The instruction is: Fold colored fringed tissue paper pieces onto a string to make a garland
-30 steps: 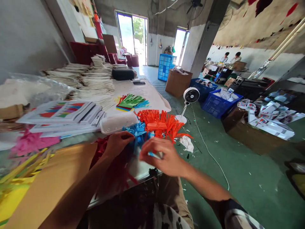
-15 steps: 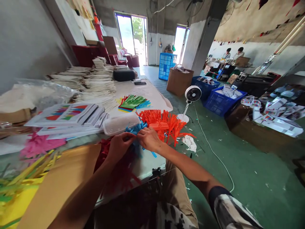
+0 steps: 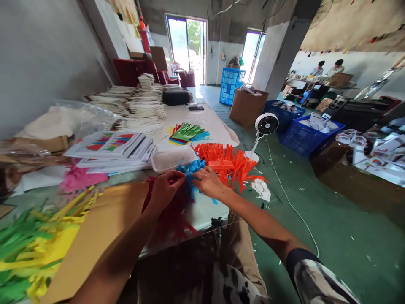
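Paper-craft workshop, by all signs: long worktable [image 3: 202, 114] carrying stacked paper goods [image 3: 145, 107], blue plastic crates [image 3: 305, 137] and cardboard boxes [image 3: 247, 107] crowding green-painted floor [image 3: 332, 236], paper scraps littering it, two workers [image 3: 327, 69] bending over far bench [image 3: 319, 82], bare concrete pillar [image 3: 281, 55] rising mid-room.

The left hand [image 3: 166, 190] and right hand [image 3: 207, 182] lie side by side on a paper fringe bundle [image 3: 190, 173] at the near edge of the long table [image 3: 207, 215]. Just beside it lies a second fringe bundle [image 3: 221, 164], with a plastic tray [image 3: 173, 158] to the left and printed sheets [image 3: 109, 151] beyond that. Farther along the table are stacked flat bags [image 3: 142, 105]. Right of the table stand a floor fan [image 3: 266, 125], then plastic crates [image 3: 311, 141]; a cardboard box [image 3: 248, 107] stands behind the fan.
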A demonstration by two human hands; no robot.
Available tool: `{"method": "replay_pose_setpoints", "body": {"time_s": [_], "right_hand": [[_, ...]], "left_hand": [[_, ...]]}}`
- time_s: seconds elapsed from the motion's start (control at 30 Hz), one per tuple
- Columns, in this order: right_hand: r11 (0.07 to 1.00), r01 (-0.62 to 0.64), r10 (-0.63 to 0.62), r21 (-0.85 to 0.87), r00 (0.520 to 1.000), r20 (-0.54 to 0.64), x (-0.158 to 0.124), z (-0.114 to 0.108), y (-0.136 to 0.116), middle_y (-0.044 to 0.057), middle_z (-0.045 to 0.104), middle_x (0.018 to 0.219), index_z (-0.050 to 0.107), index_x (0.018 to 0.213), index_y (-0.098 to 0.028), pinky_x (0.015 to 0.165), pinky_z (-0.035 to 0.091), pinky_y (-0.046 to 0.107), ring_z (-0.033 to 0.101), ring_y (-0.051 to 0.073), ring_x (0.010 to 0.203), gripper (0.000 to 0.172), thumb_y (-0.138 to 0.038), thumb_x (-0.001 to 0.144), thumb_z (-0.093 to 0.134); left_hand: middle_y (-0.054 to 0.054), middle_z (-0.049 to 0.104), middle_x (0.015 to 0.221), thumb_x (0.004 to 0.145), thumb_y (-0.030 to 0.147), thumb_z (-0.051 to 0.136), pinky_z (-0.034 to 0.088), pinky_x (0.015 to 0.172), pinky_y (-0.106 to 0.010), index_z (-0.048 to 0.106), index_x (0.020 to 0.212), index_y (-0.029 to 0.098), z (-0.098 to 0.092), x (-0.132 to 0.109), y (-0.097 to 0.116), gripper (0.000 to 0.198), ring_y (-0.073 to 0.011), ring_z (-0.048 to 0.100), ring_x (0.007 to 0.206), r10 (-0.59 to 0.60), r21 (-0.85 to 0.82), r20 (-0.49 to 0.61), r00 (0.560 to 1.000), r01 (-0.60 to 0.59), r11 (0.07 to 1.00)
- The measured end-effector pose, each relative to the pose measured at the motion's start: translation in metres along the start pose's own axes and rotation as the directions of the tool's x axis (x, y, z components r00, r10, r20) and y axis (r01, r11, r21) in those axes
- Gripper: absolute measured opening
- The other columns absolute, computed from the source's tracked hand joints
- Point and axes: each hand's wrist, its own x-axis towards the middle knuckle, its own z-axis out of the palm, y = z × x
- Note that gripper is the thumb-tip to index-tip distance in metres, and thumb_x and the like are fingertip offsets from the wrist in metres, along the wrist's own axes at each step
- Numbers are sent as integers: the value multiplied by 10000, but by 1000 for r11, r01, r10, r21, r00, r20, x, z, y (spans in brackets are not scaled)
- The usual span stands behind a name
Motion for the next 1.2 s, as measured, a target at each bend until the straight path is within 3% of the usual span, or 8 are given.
{"method": "replay_pose_setpoints", "body": {"time_s": [0.1,0.23,0.5,0.8,0.97,1.2], "right_hand": [[992,-87,93,87,993,-72,3,-7,3,110,746,1113,752,1047,-191,910,388,384,639,250,1022,160,-286,1008,629],[959,-158,192,236,973,-126,8,-16,14,84,741,914,743,977,-164,835,413,340,662,223,873,199,-346,994,663],[871,-89,113,483,993,-19,0,-25,30,45,803,981,818,941,-234,795,515,278,734,172,858,192,-330,989,659],[839,-183,289,512,948,-134,3,-31,28,46,769,841,768,813,-204,704,493,291,704,186,742,291,-471,923,731],[817,-160,217,554,975,-38,5,-38,26,49,806,954,795,905,-220,753,532,314,748,199,802,211,-393,958,686],[879,-23,105,477,984,-146,23,-52,14,45,802,931,815,915,-246,852,519,347,722,215,897,159,-339,959,695]], "left_hand": [[-59,808,894,811,450,702,568,837,-351,782,859,199,-2,-5,1,269,-240,740,852,16,-17,-4,1000,-16,1000],[-56,814,916,831,388,678,577,835,-336,783,875,193,-5,-8,2,226,-226,745,852,7,-4,-7,1000,-7,1000],[-46,819,887,842,253,687,566,792,-308,785,863,196,-3,-10,-5,115,-216,759,842,9,33,19,1000,-10,999],[-36,804,909,885,209,686,568,780,-289,766,916,203,18,-10,-7,86,-182,739,815,100,90,-2,995,-99,991],[-62,789,1012,854,157,723,562,852,-330,744,997,194,20,-7,-8,149,-208,725,901,105,161,-52,993,-96,982],[-88,764,1053,823,169,771,526,938,-387,719,1056,196,18,-7,-10,240,-262,688,996,117,258,-64,991,-97,961]]}}
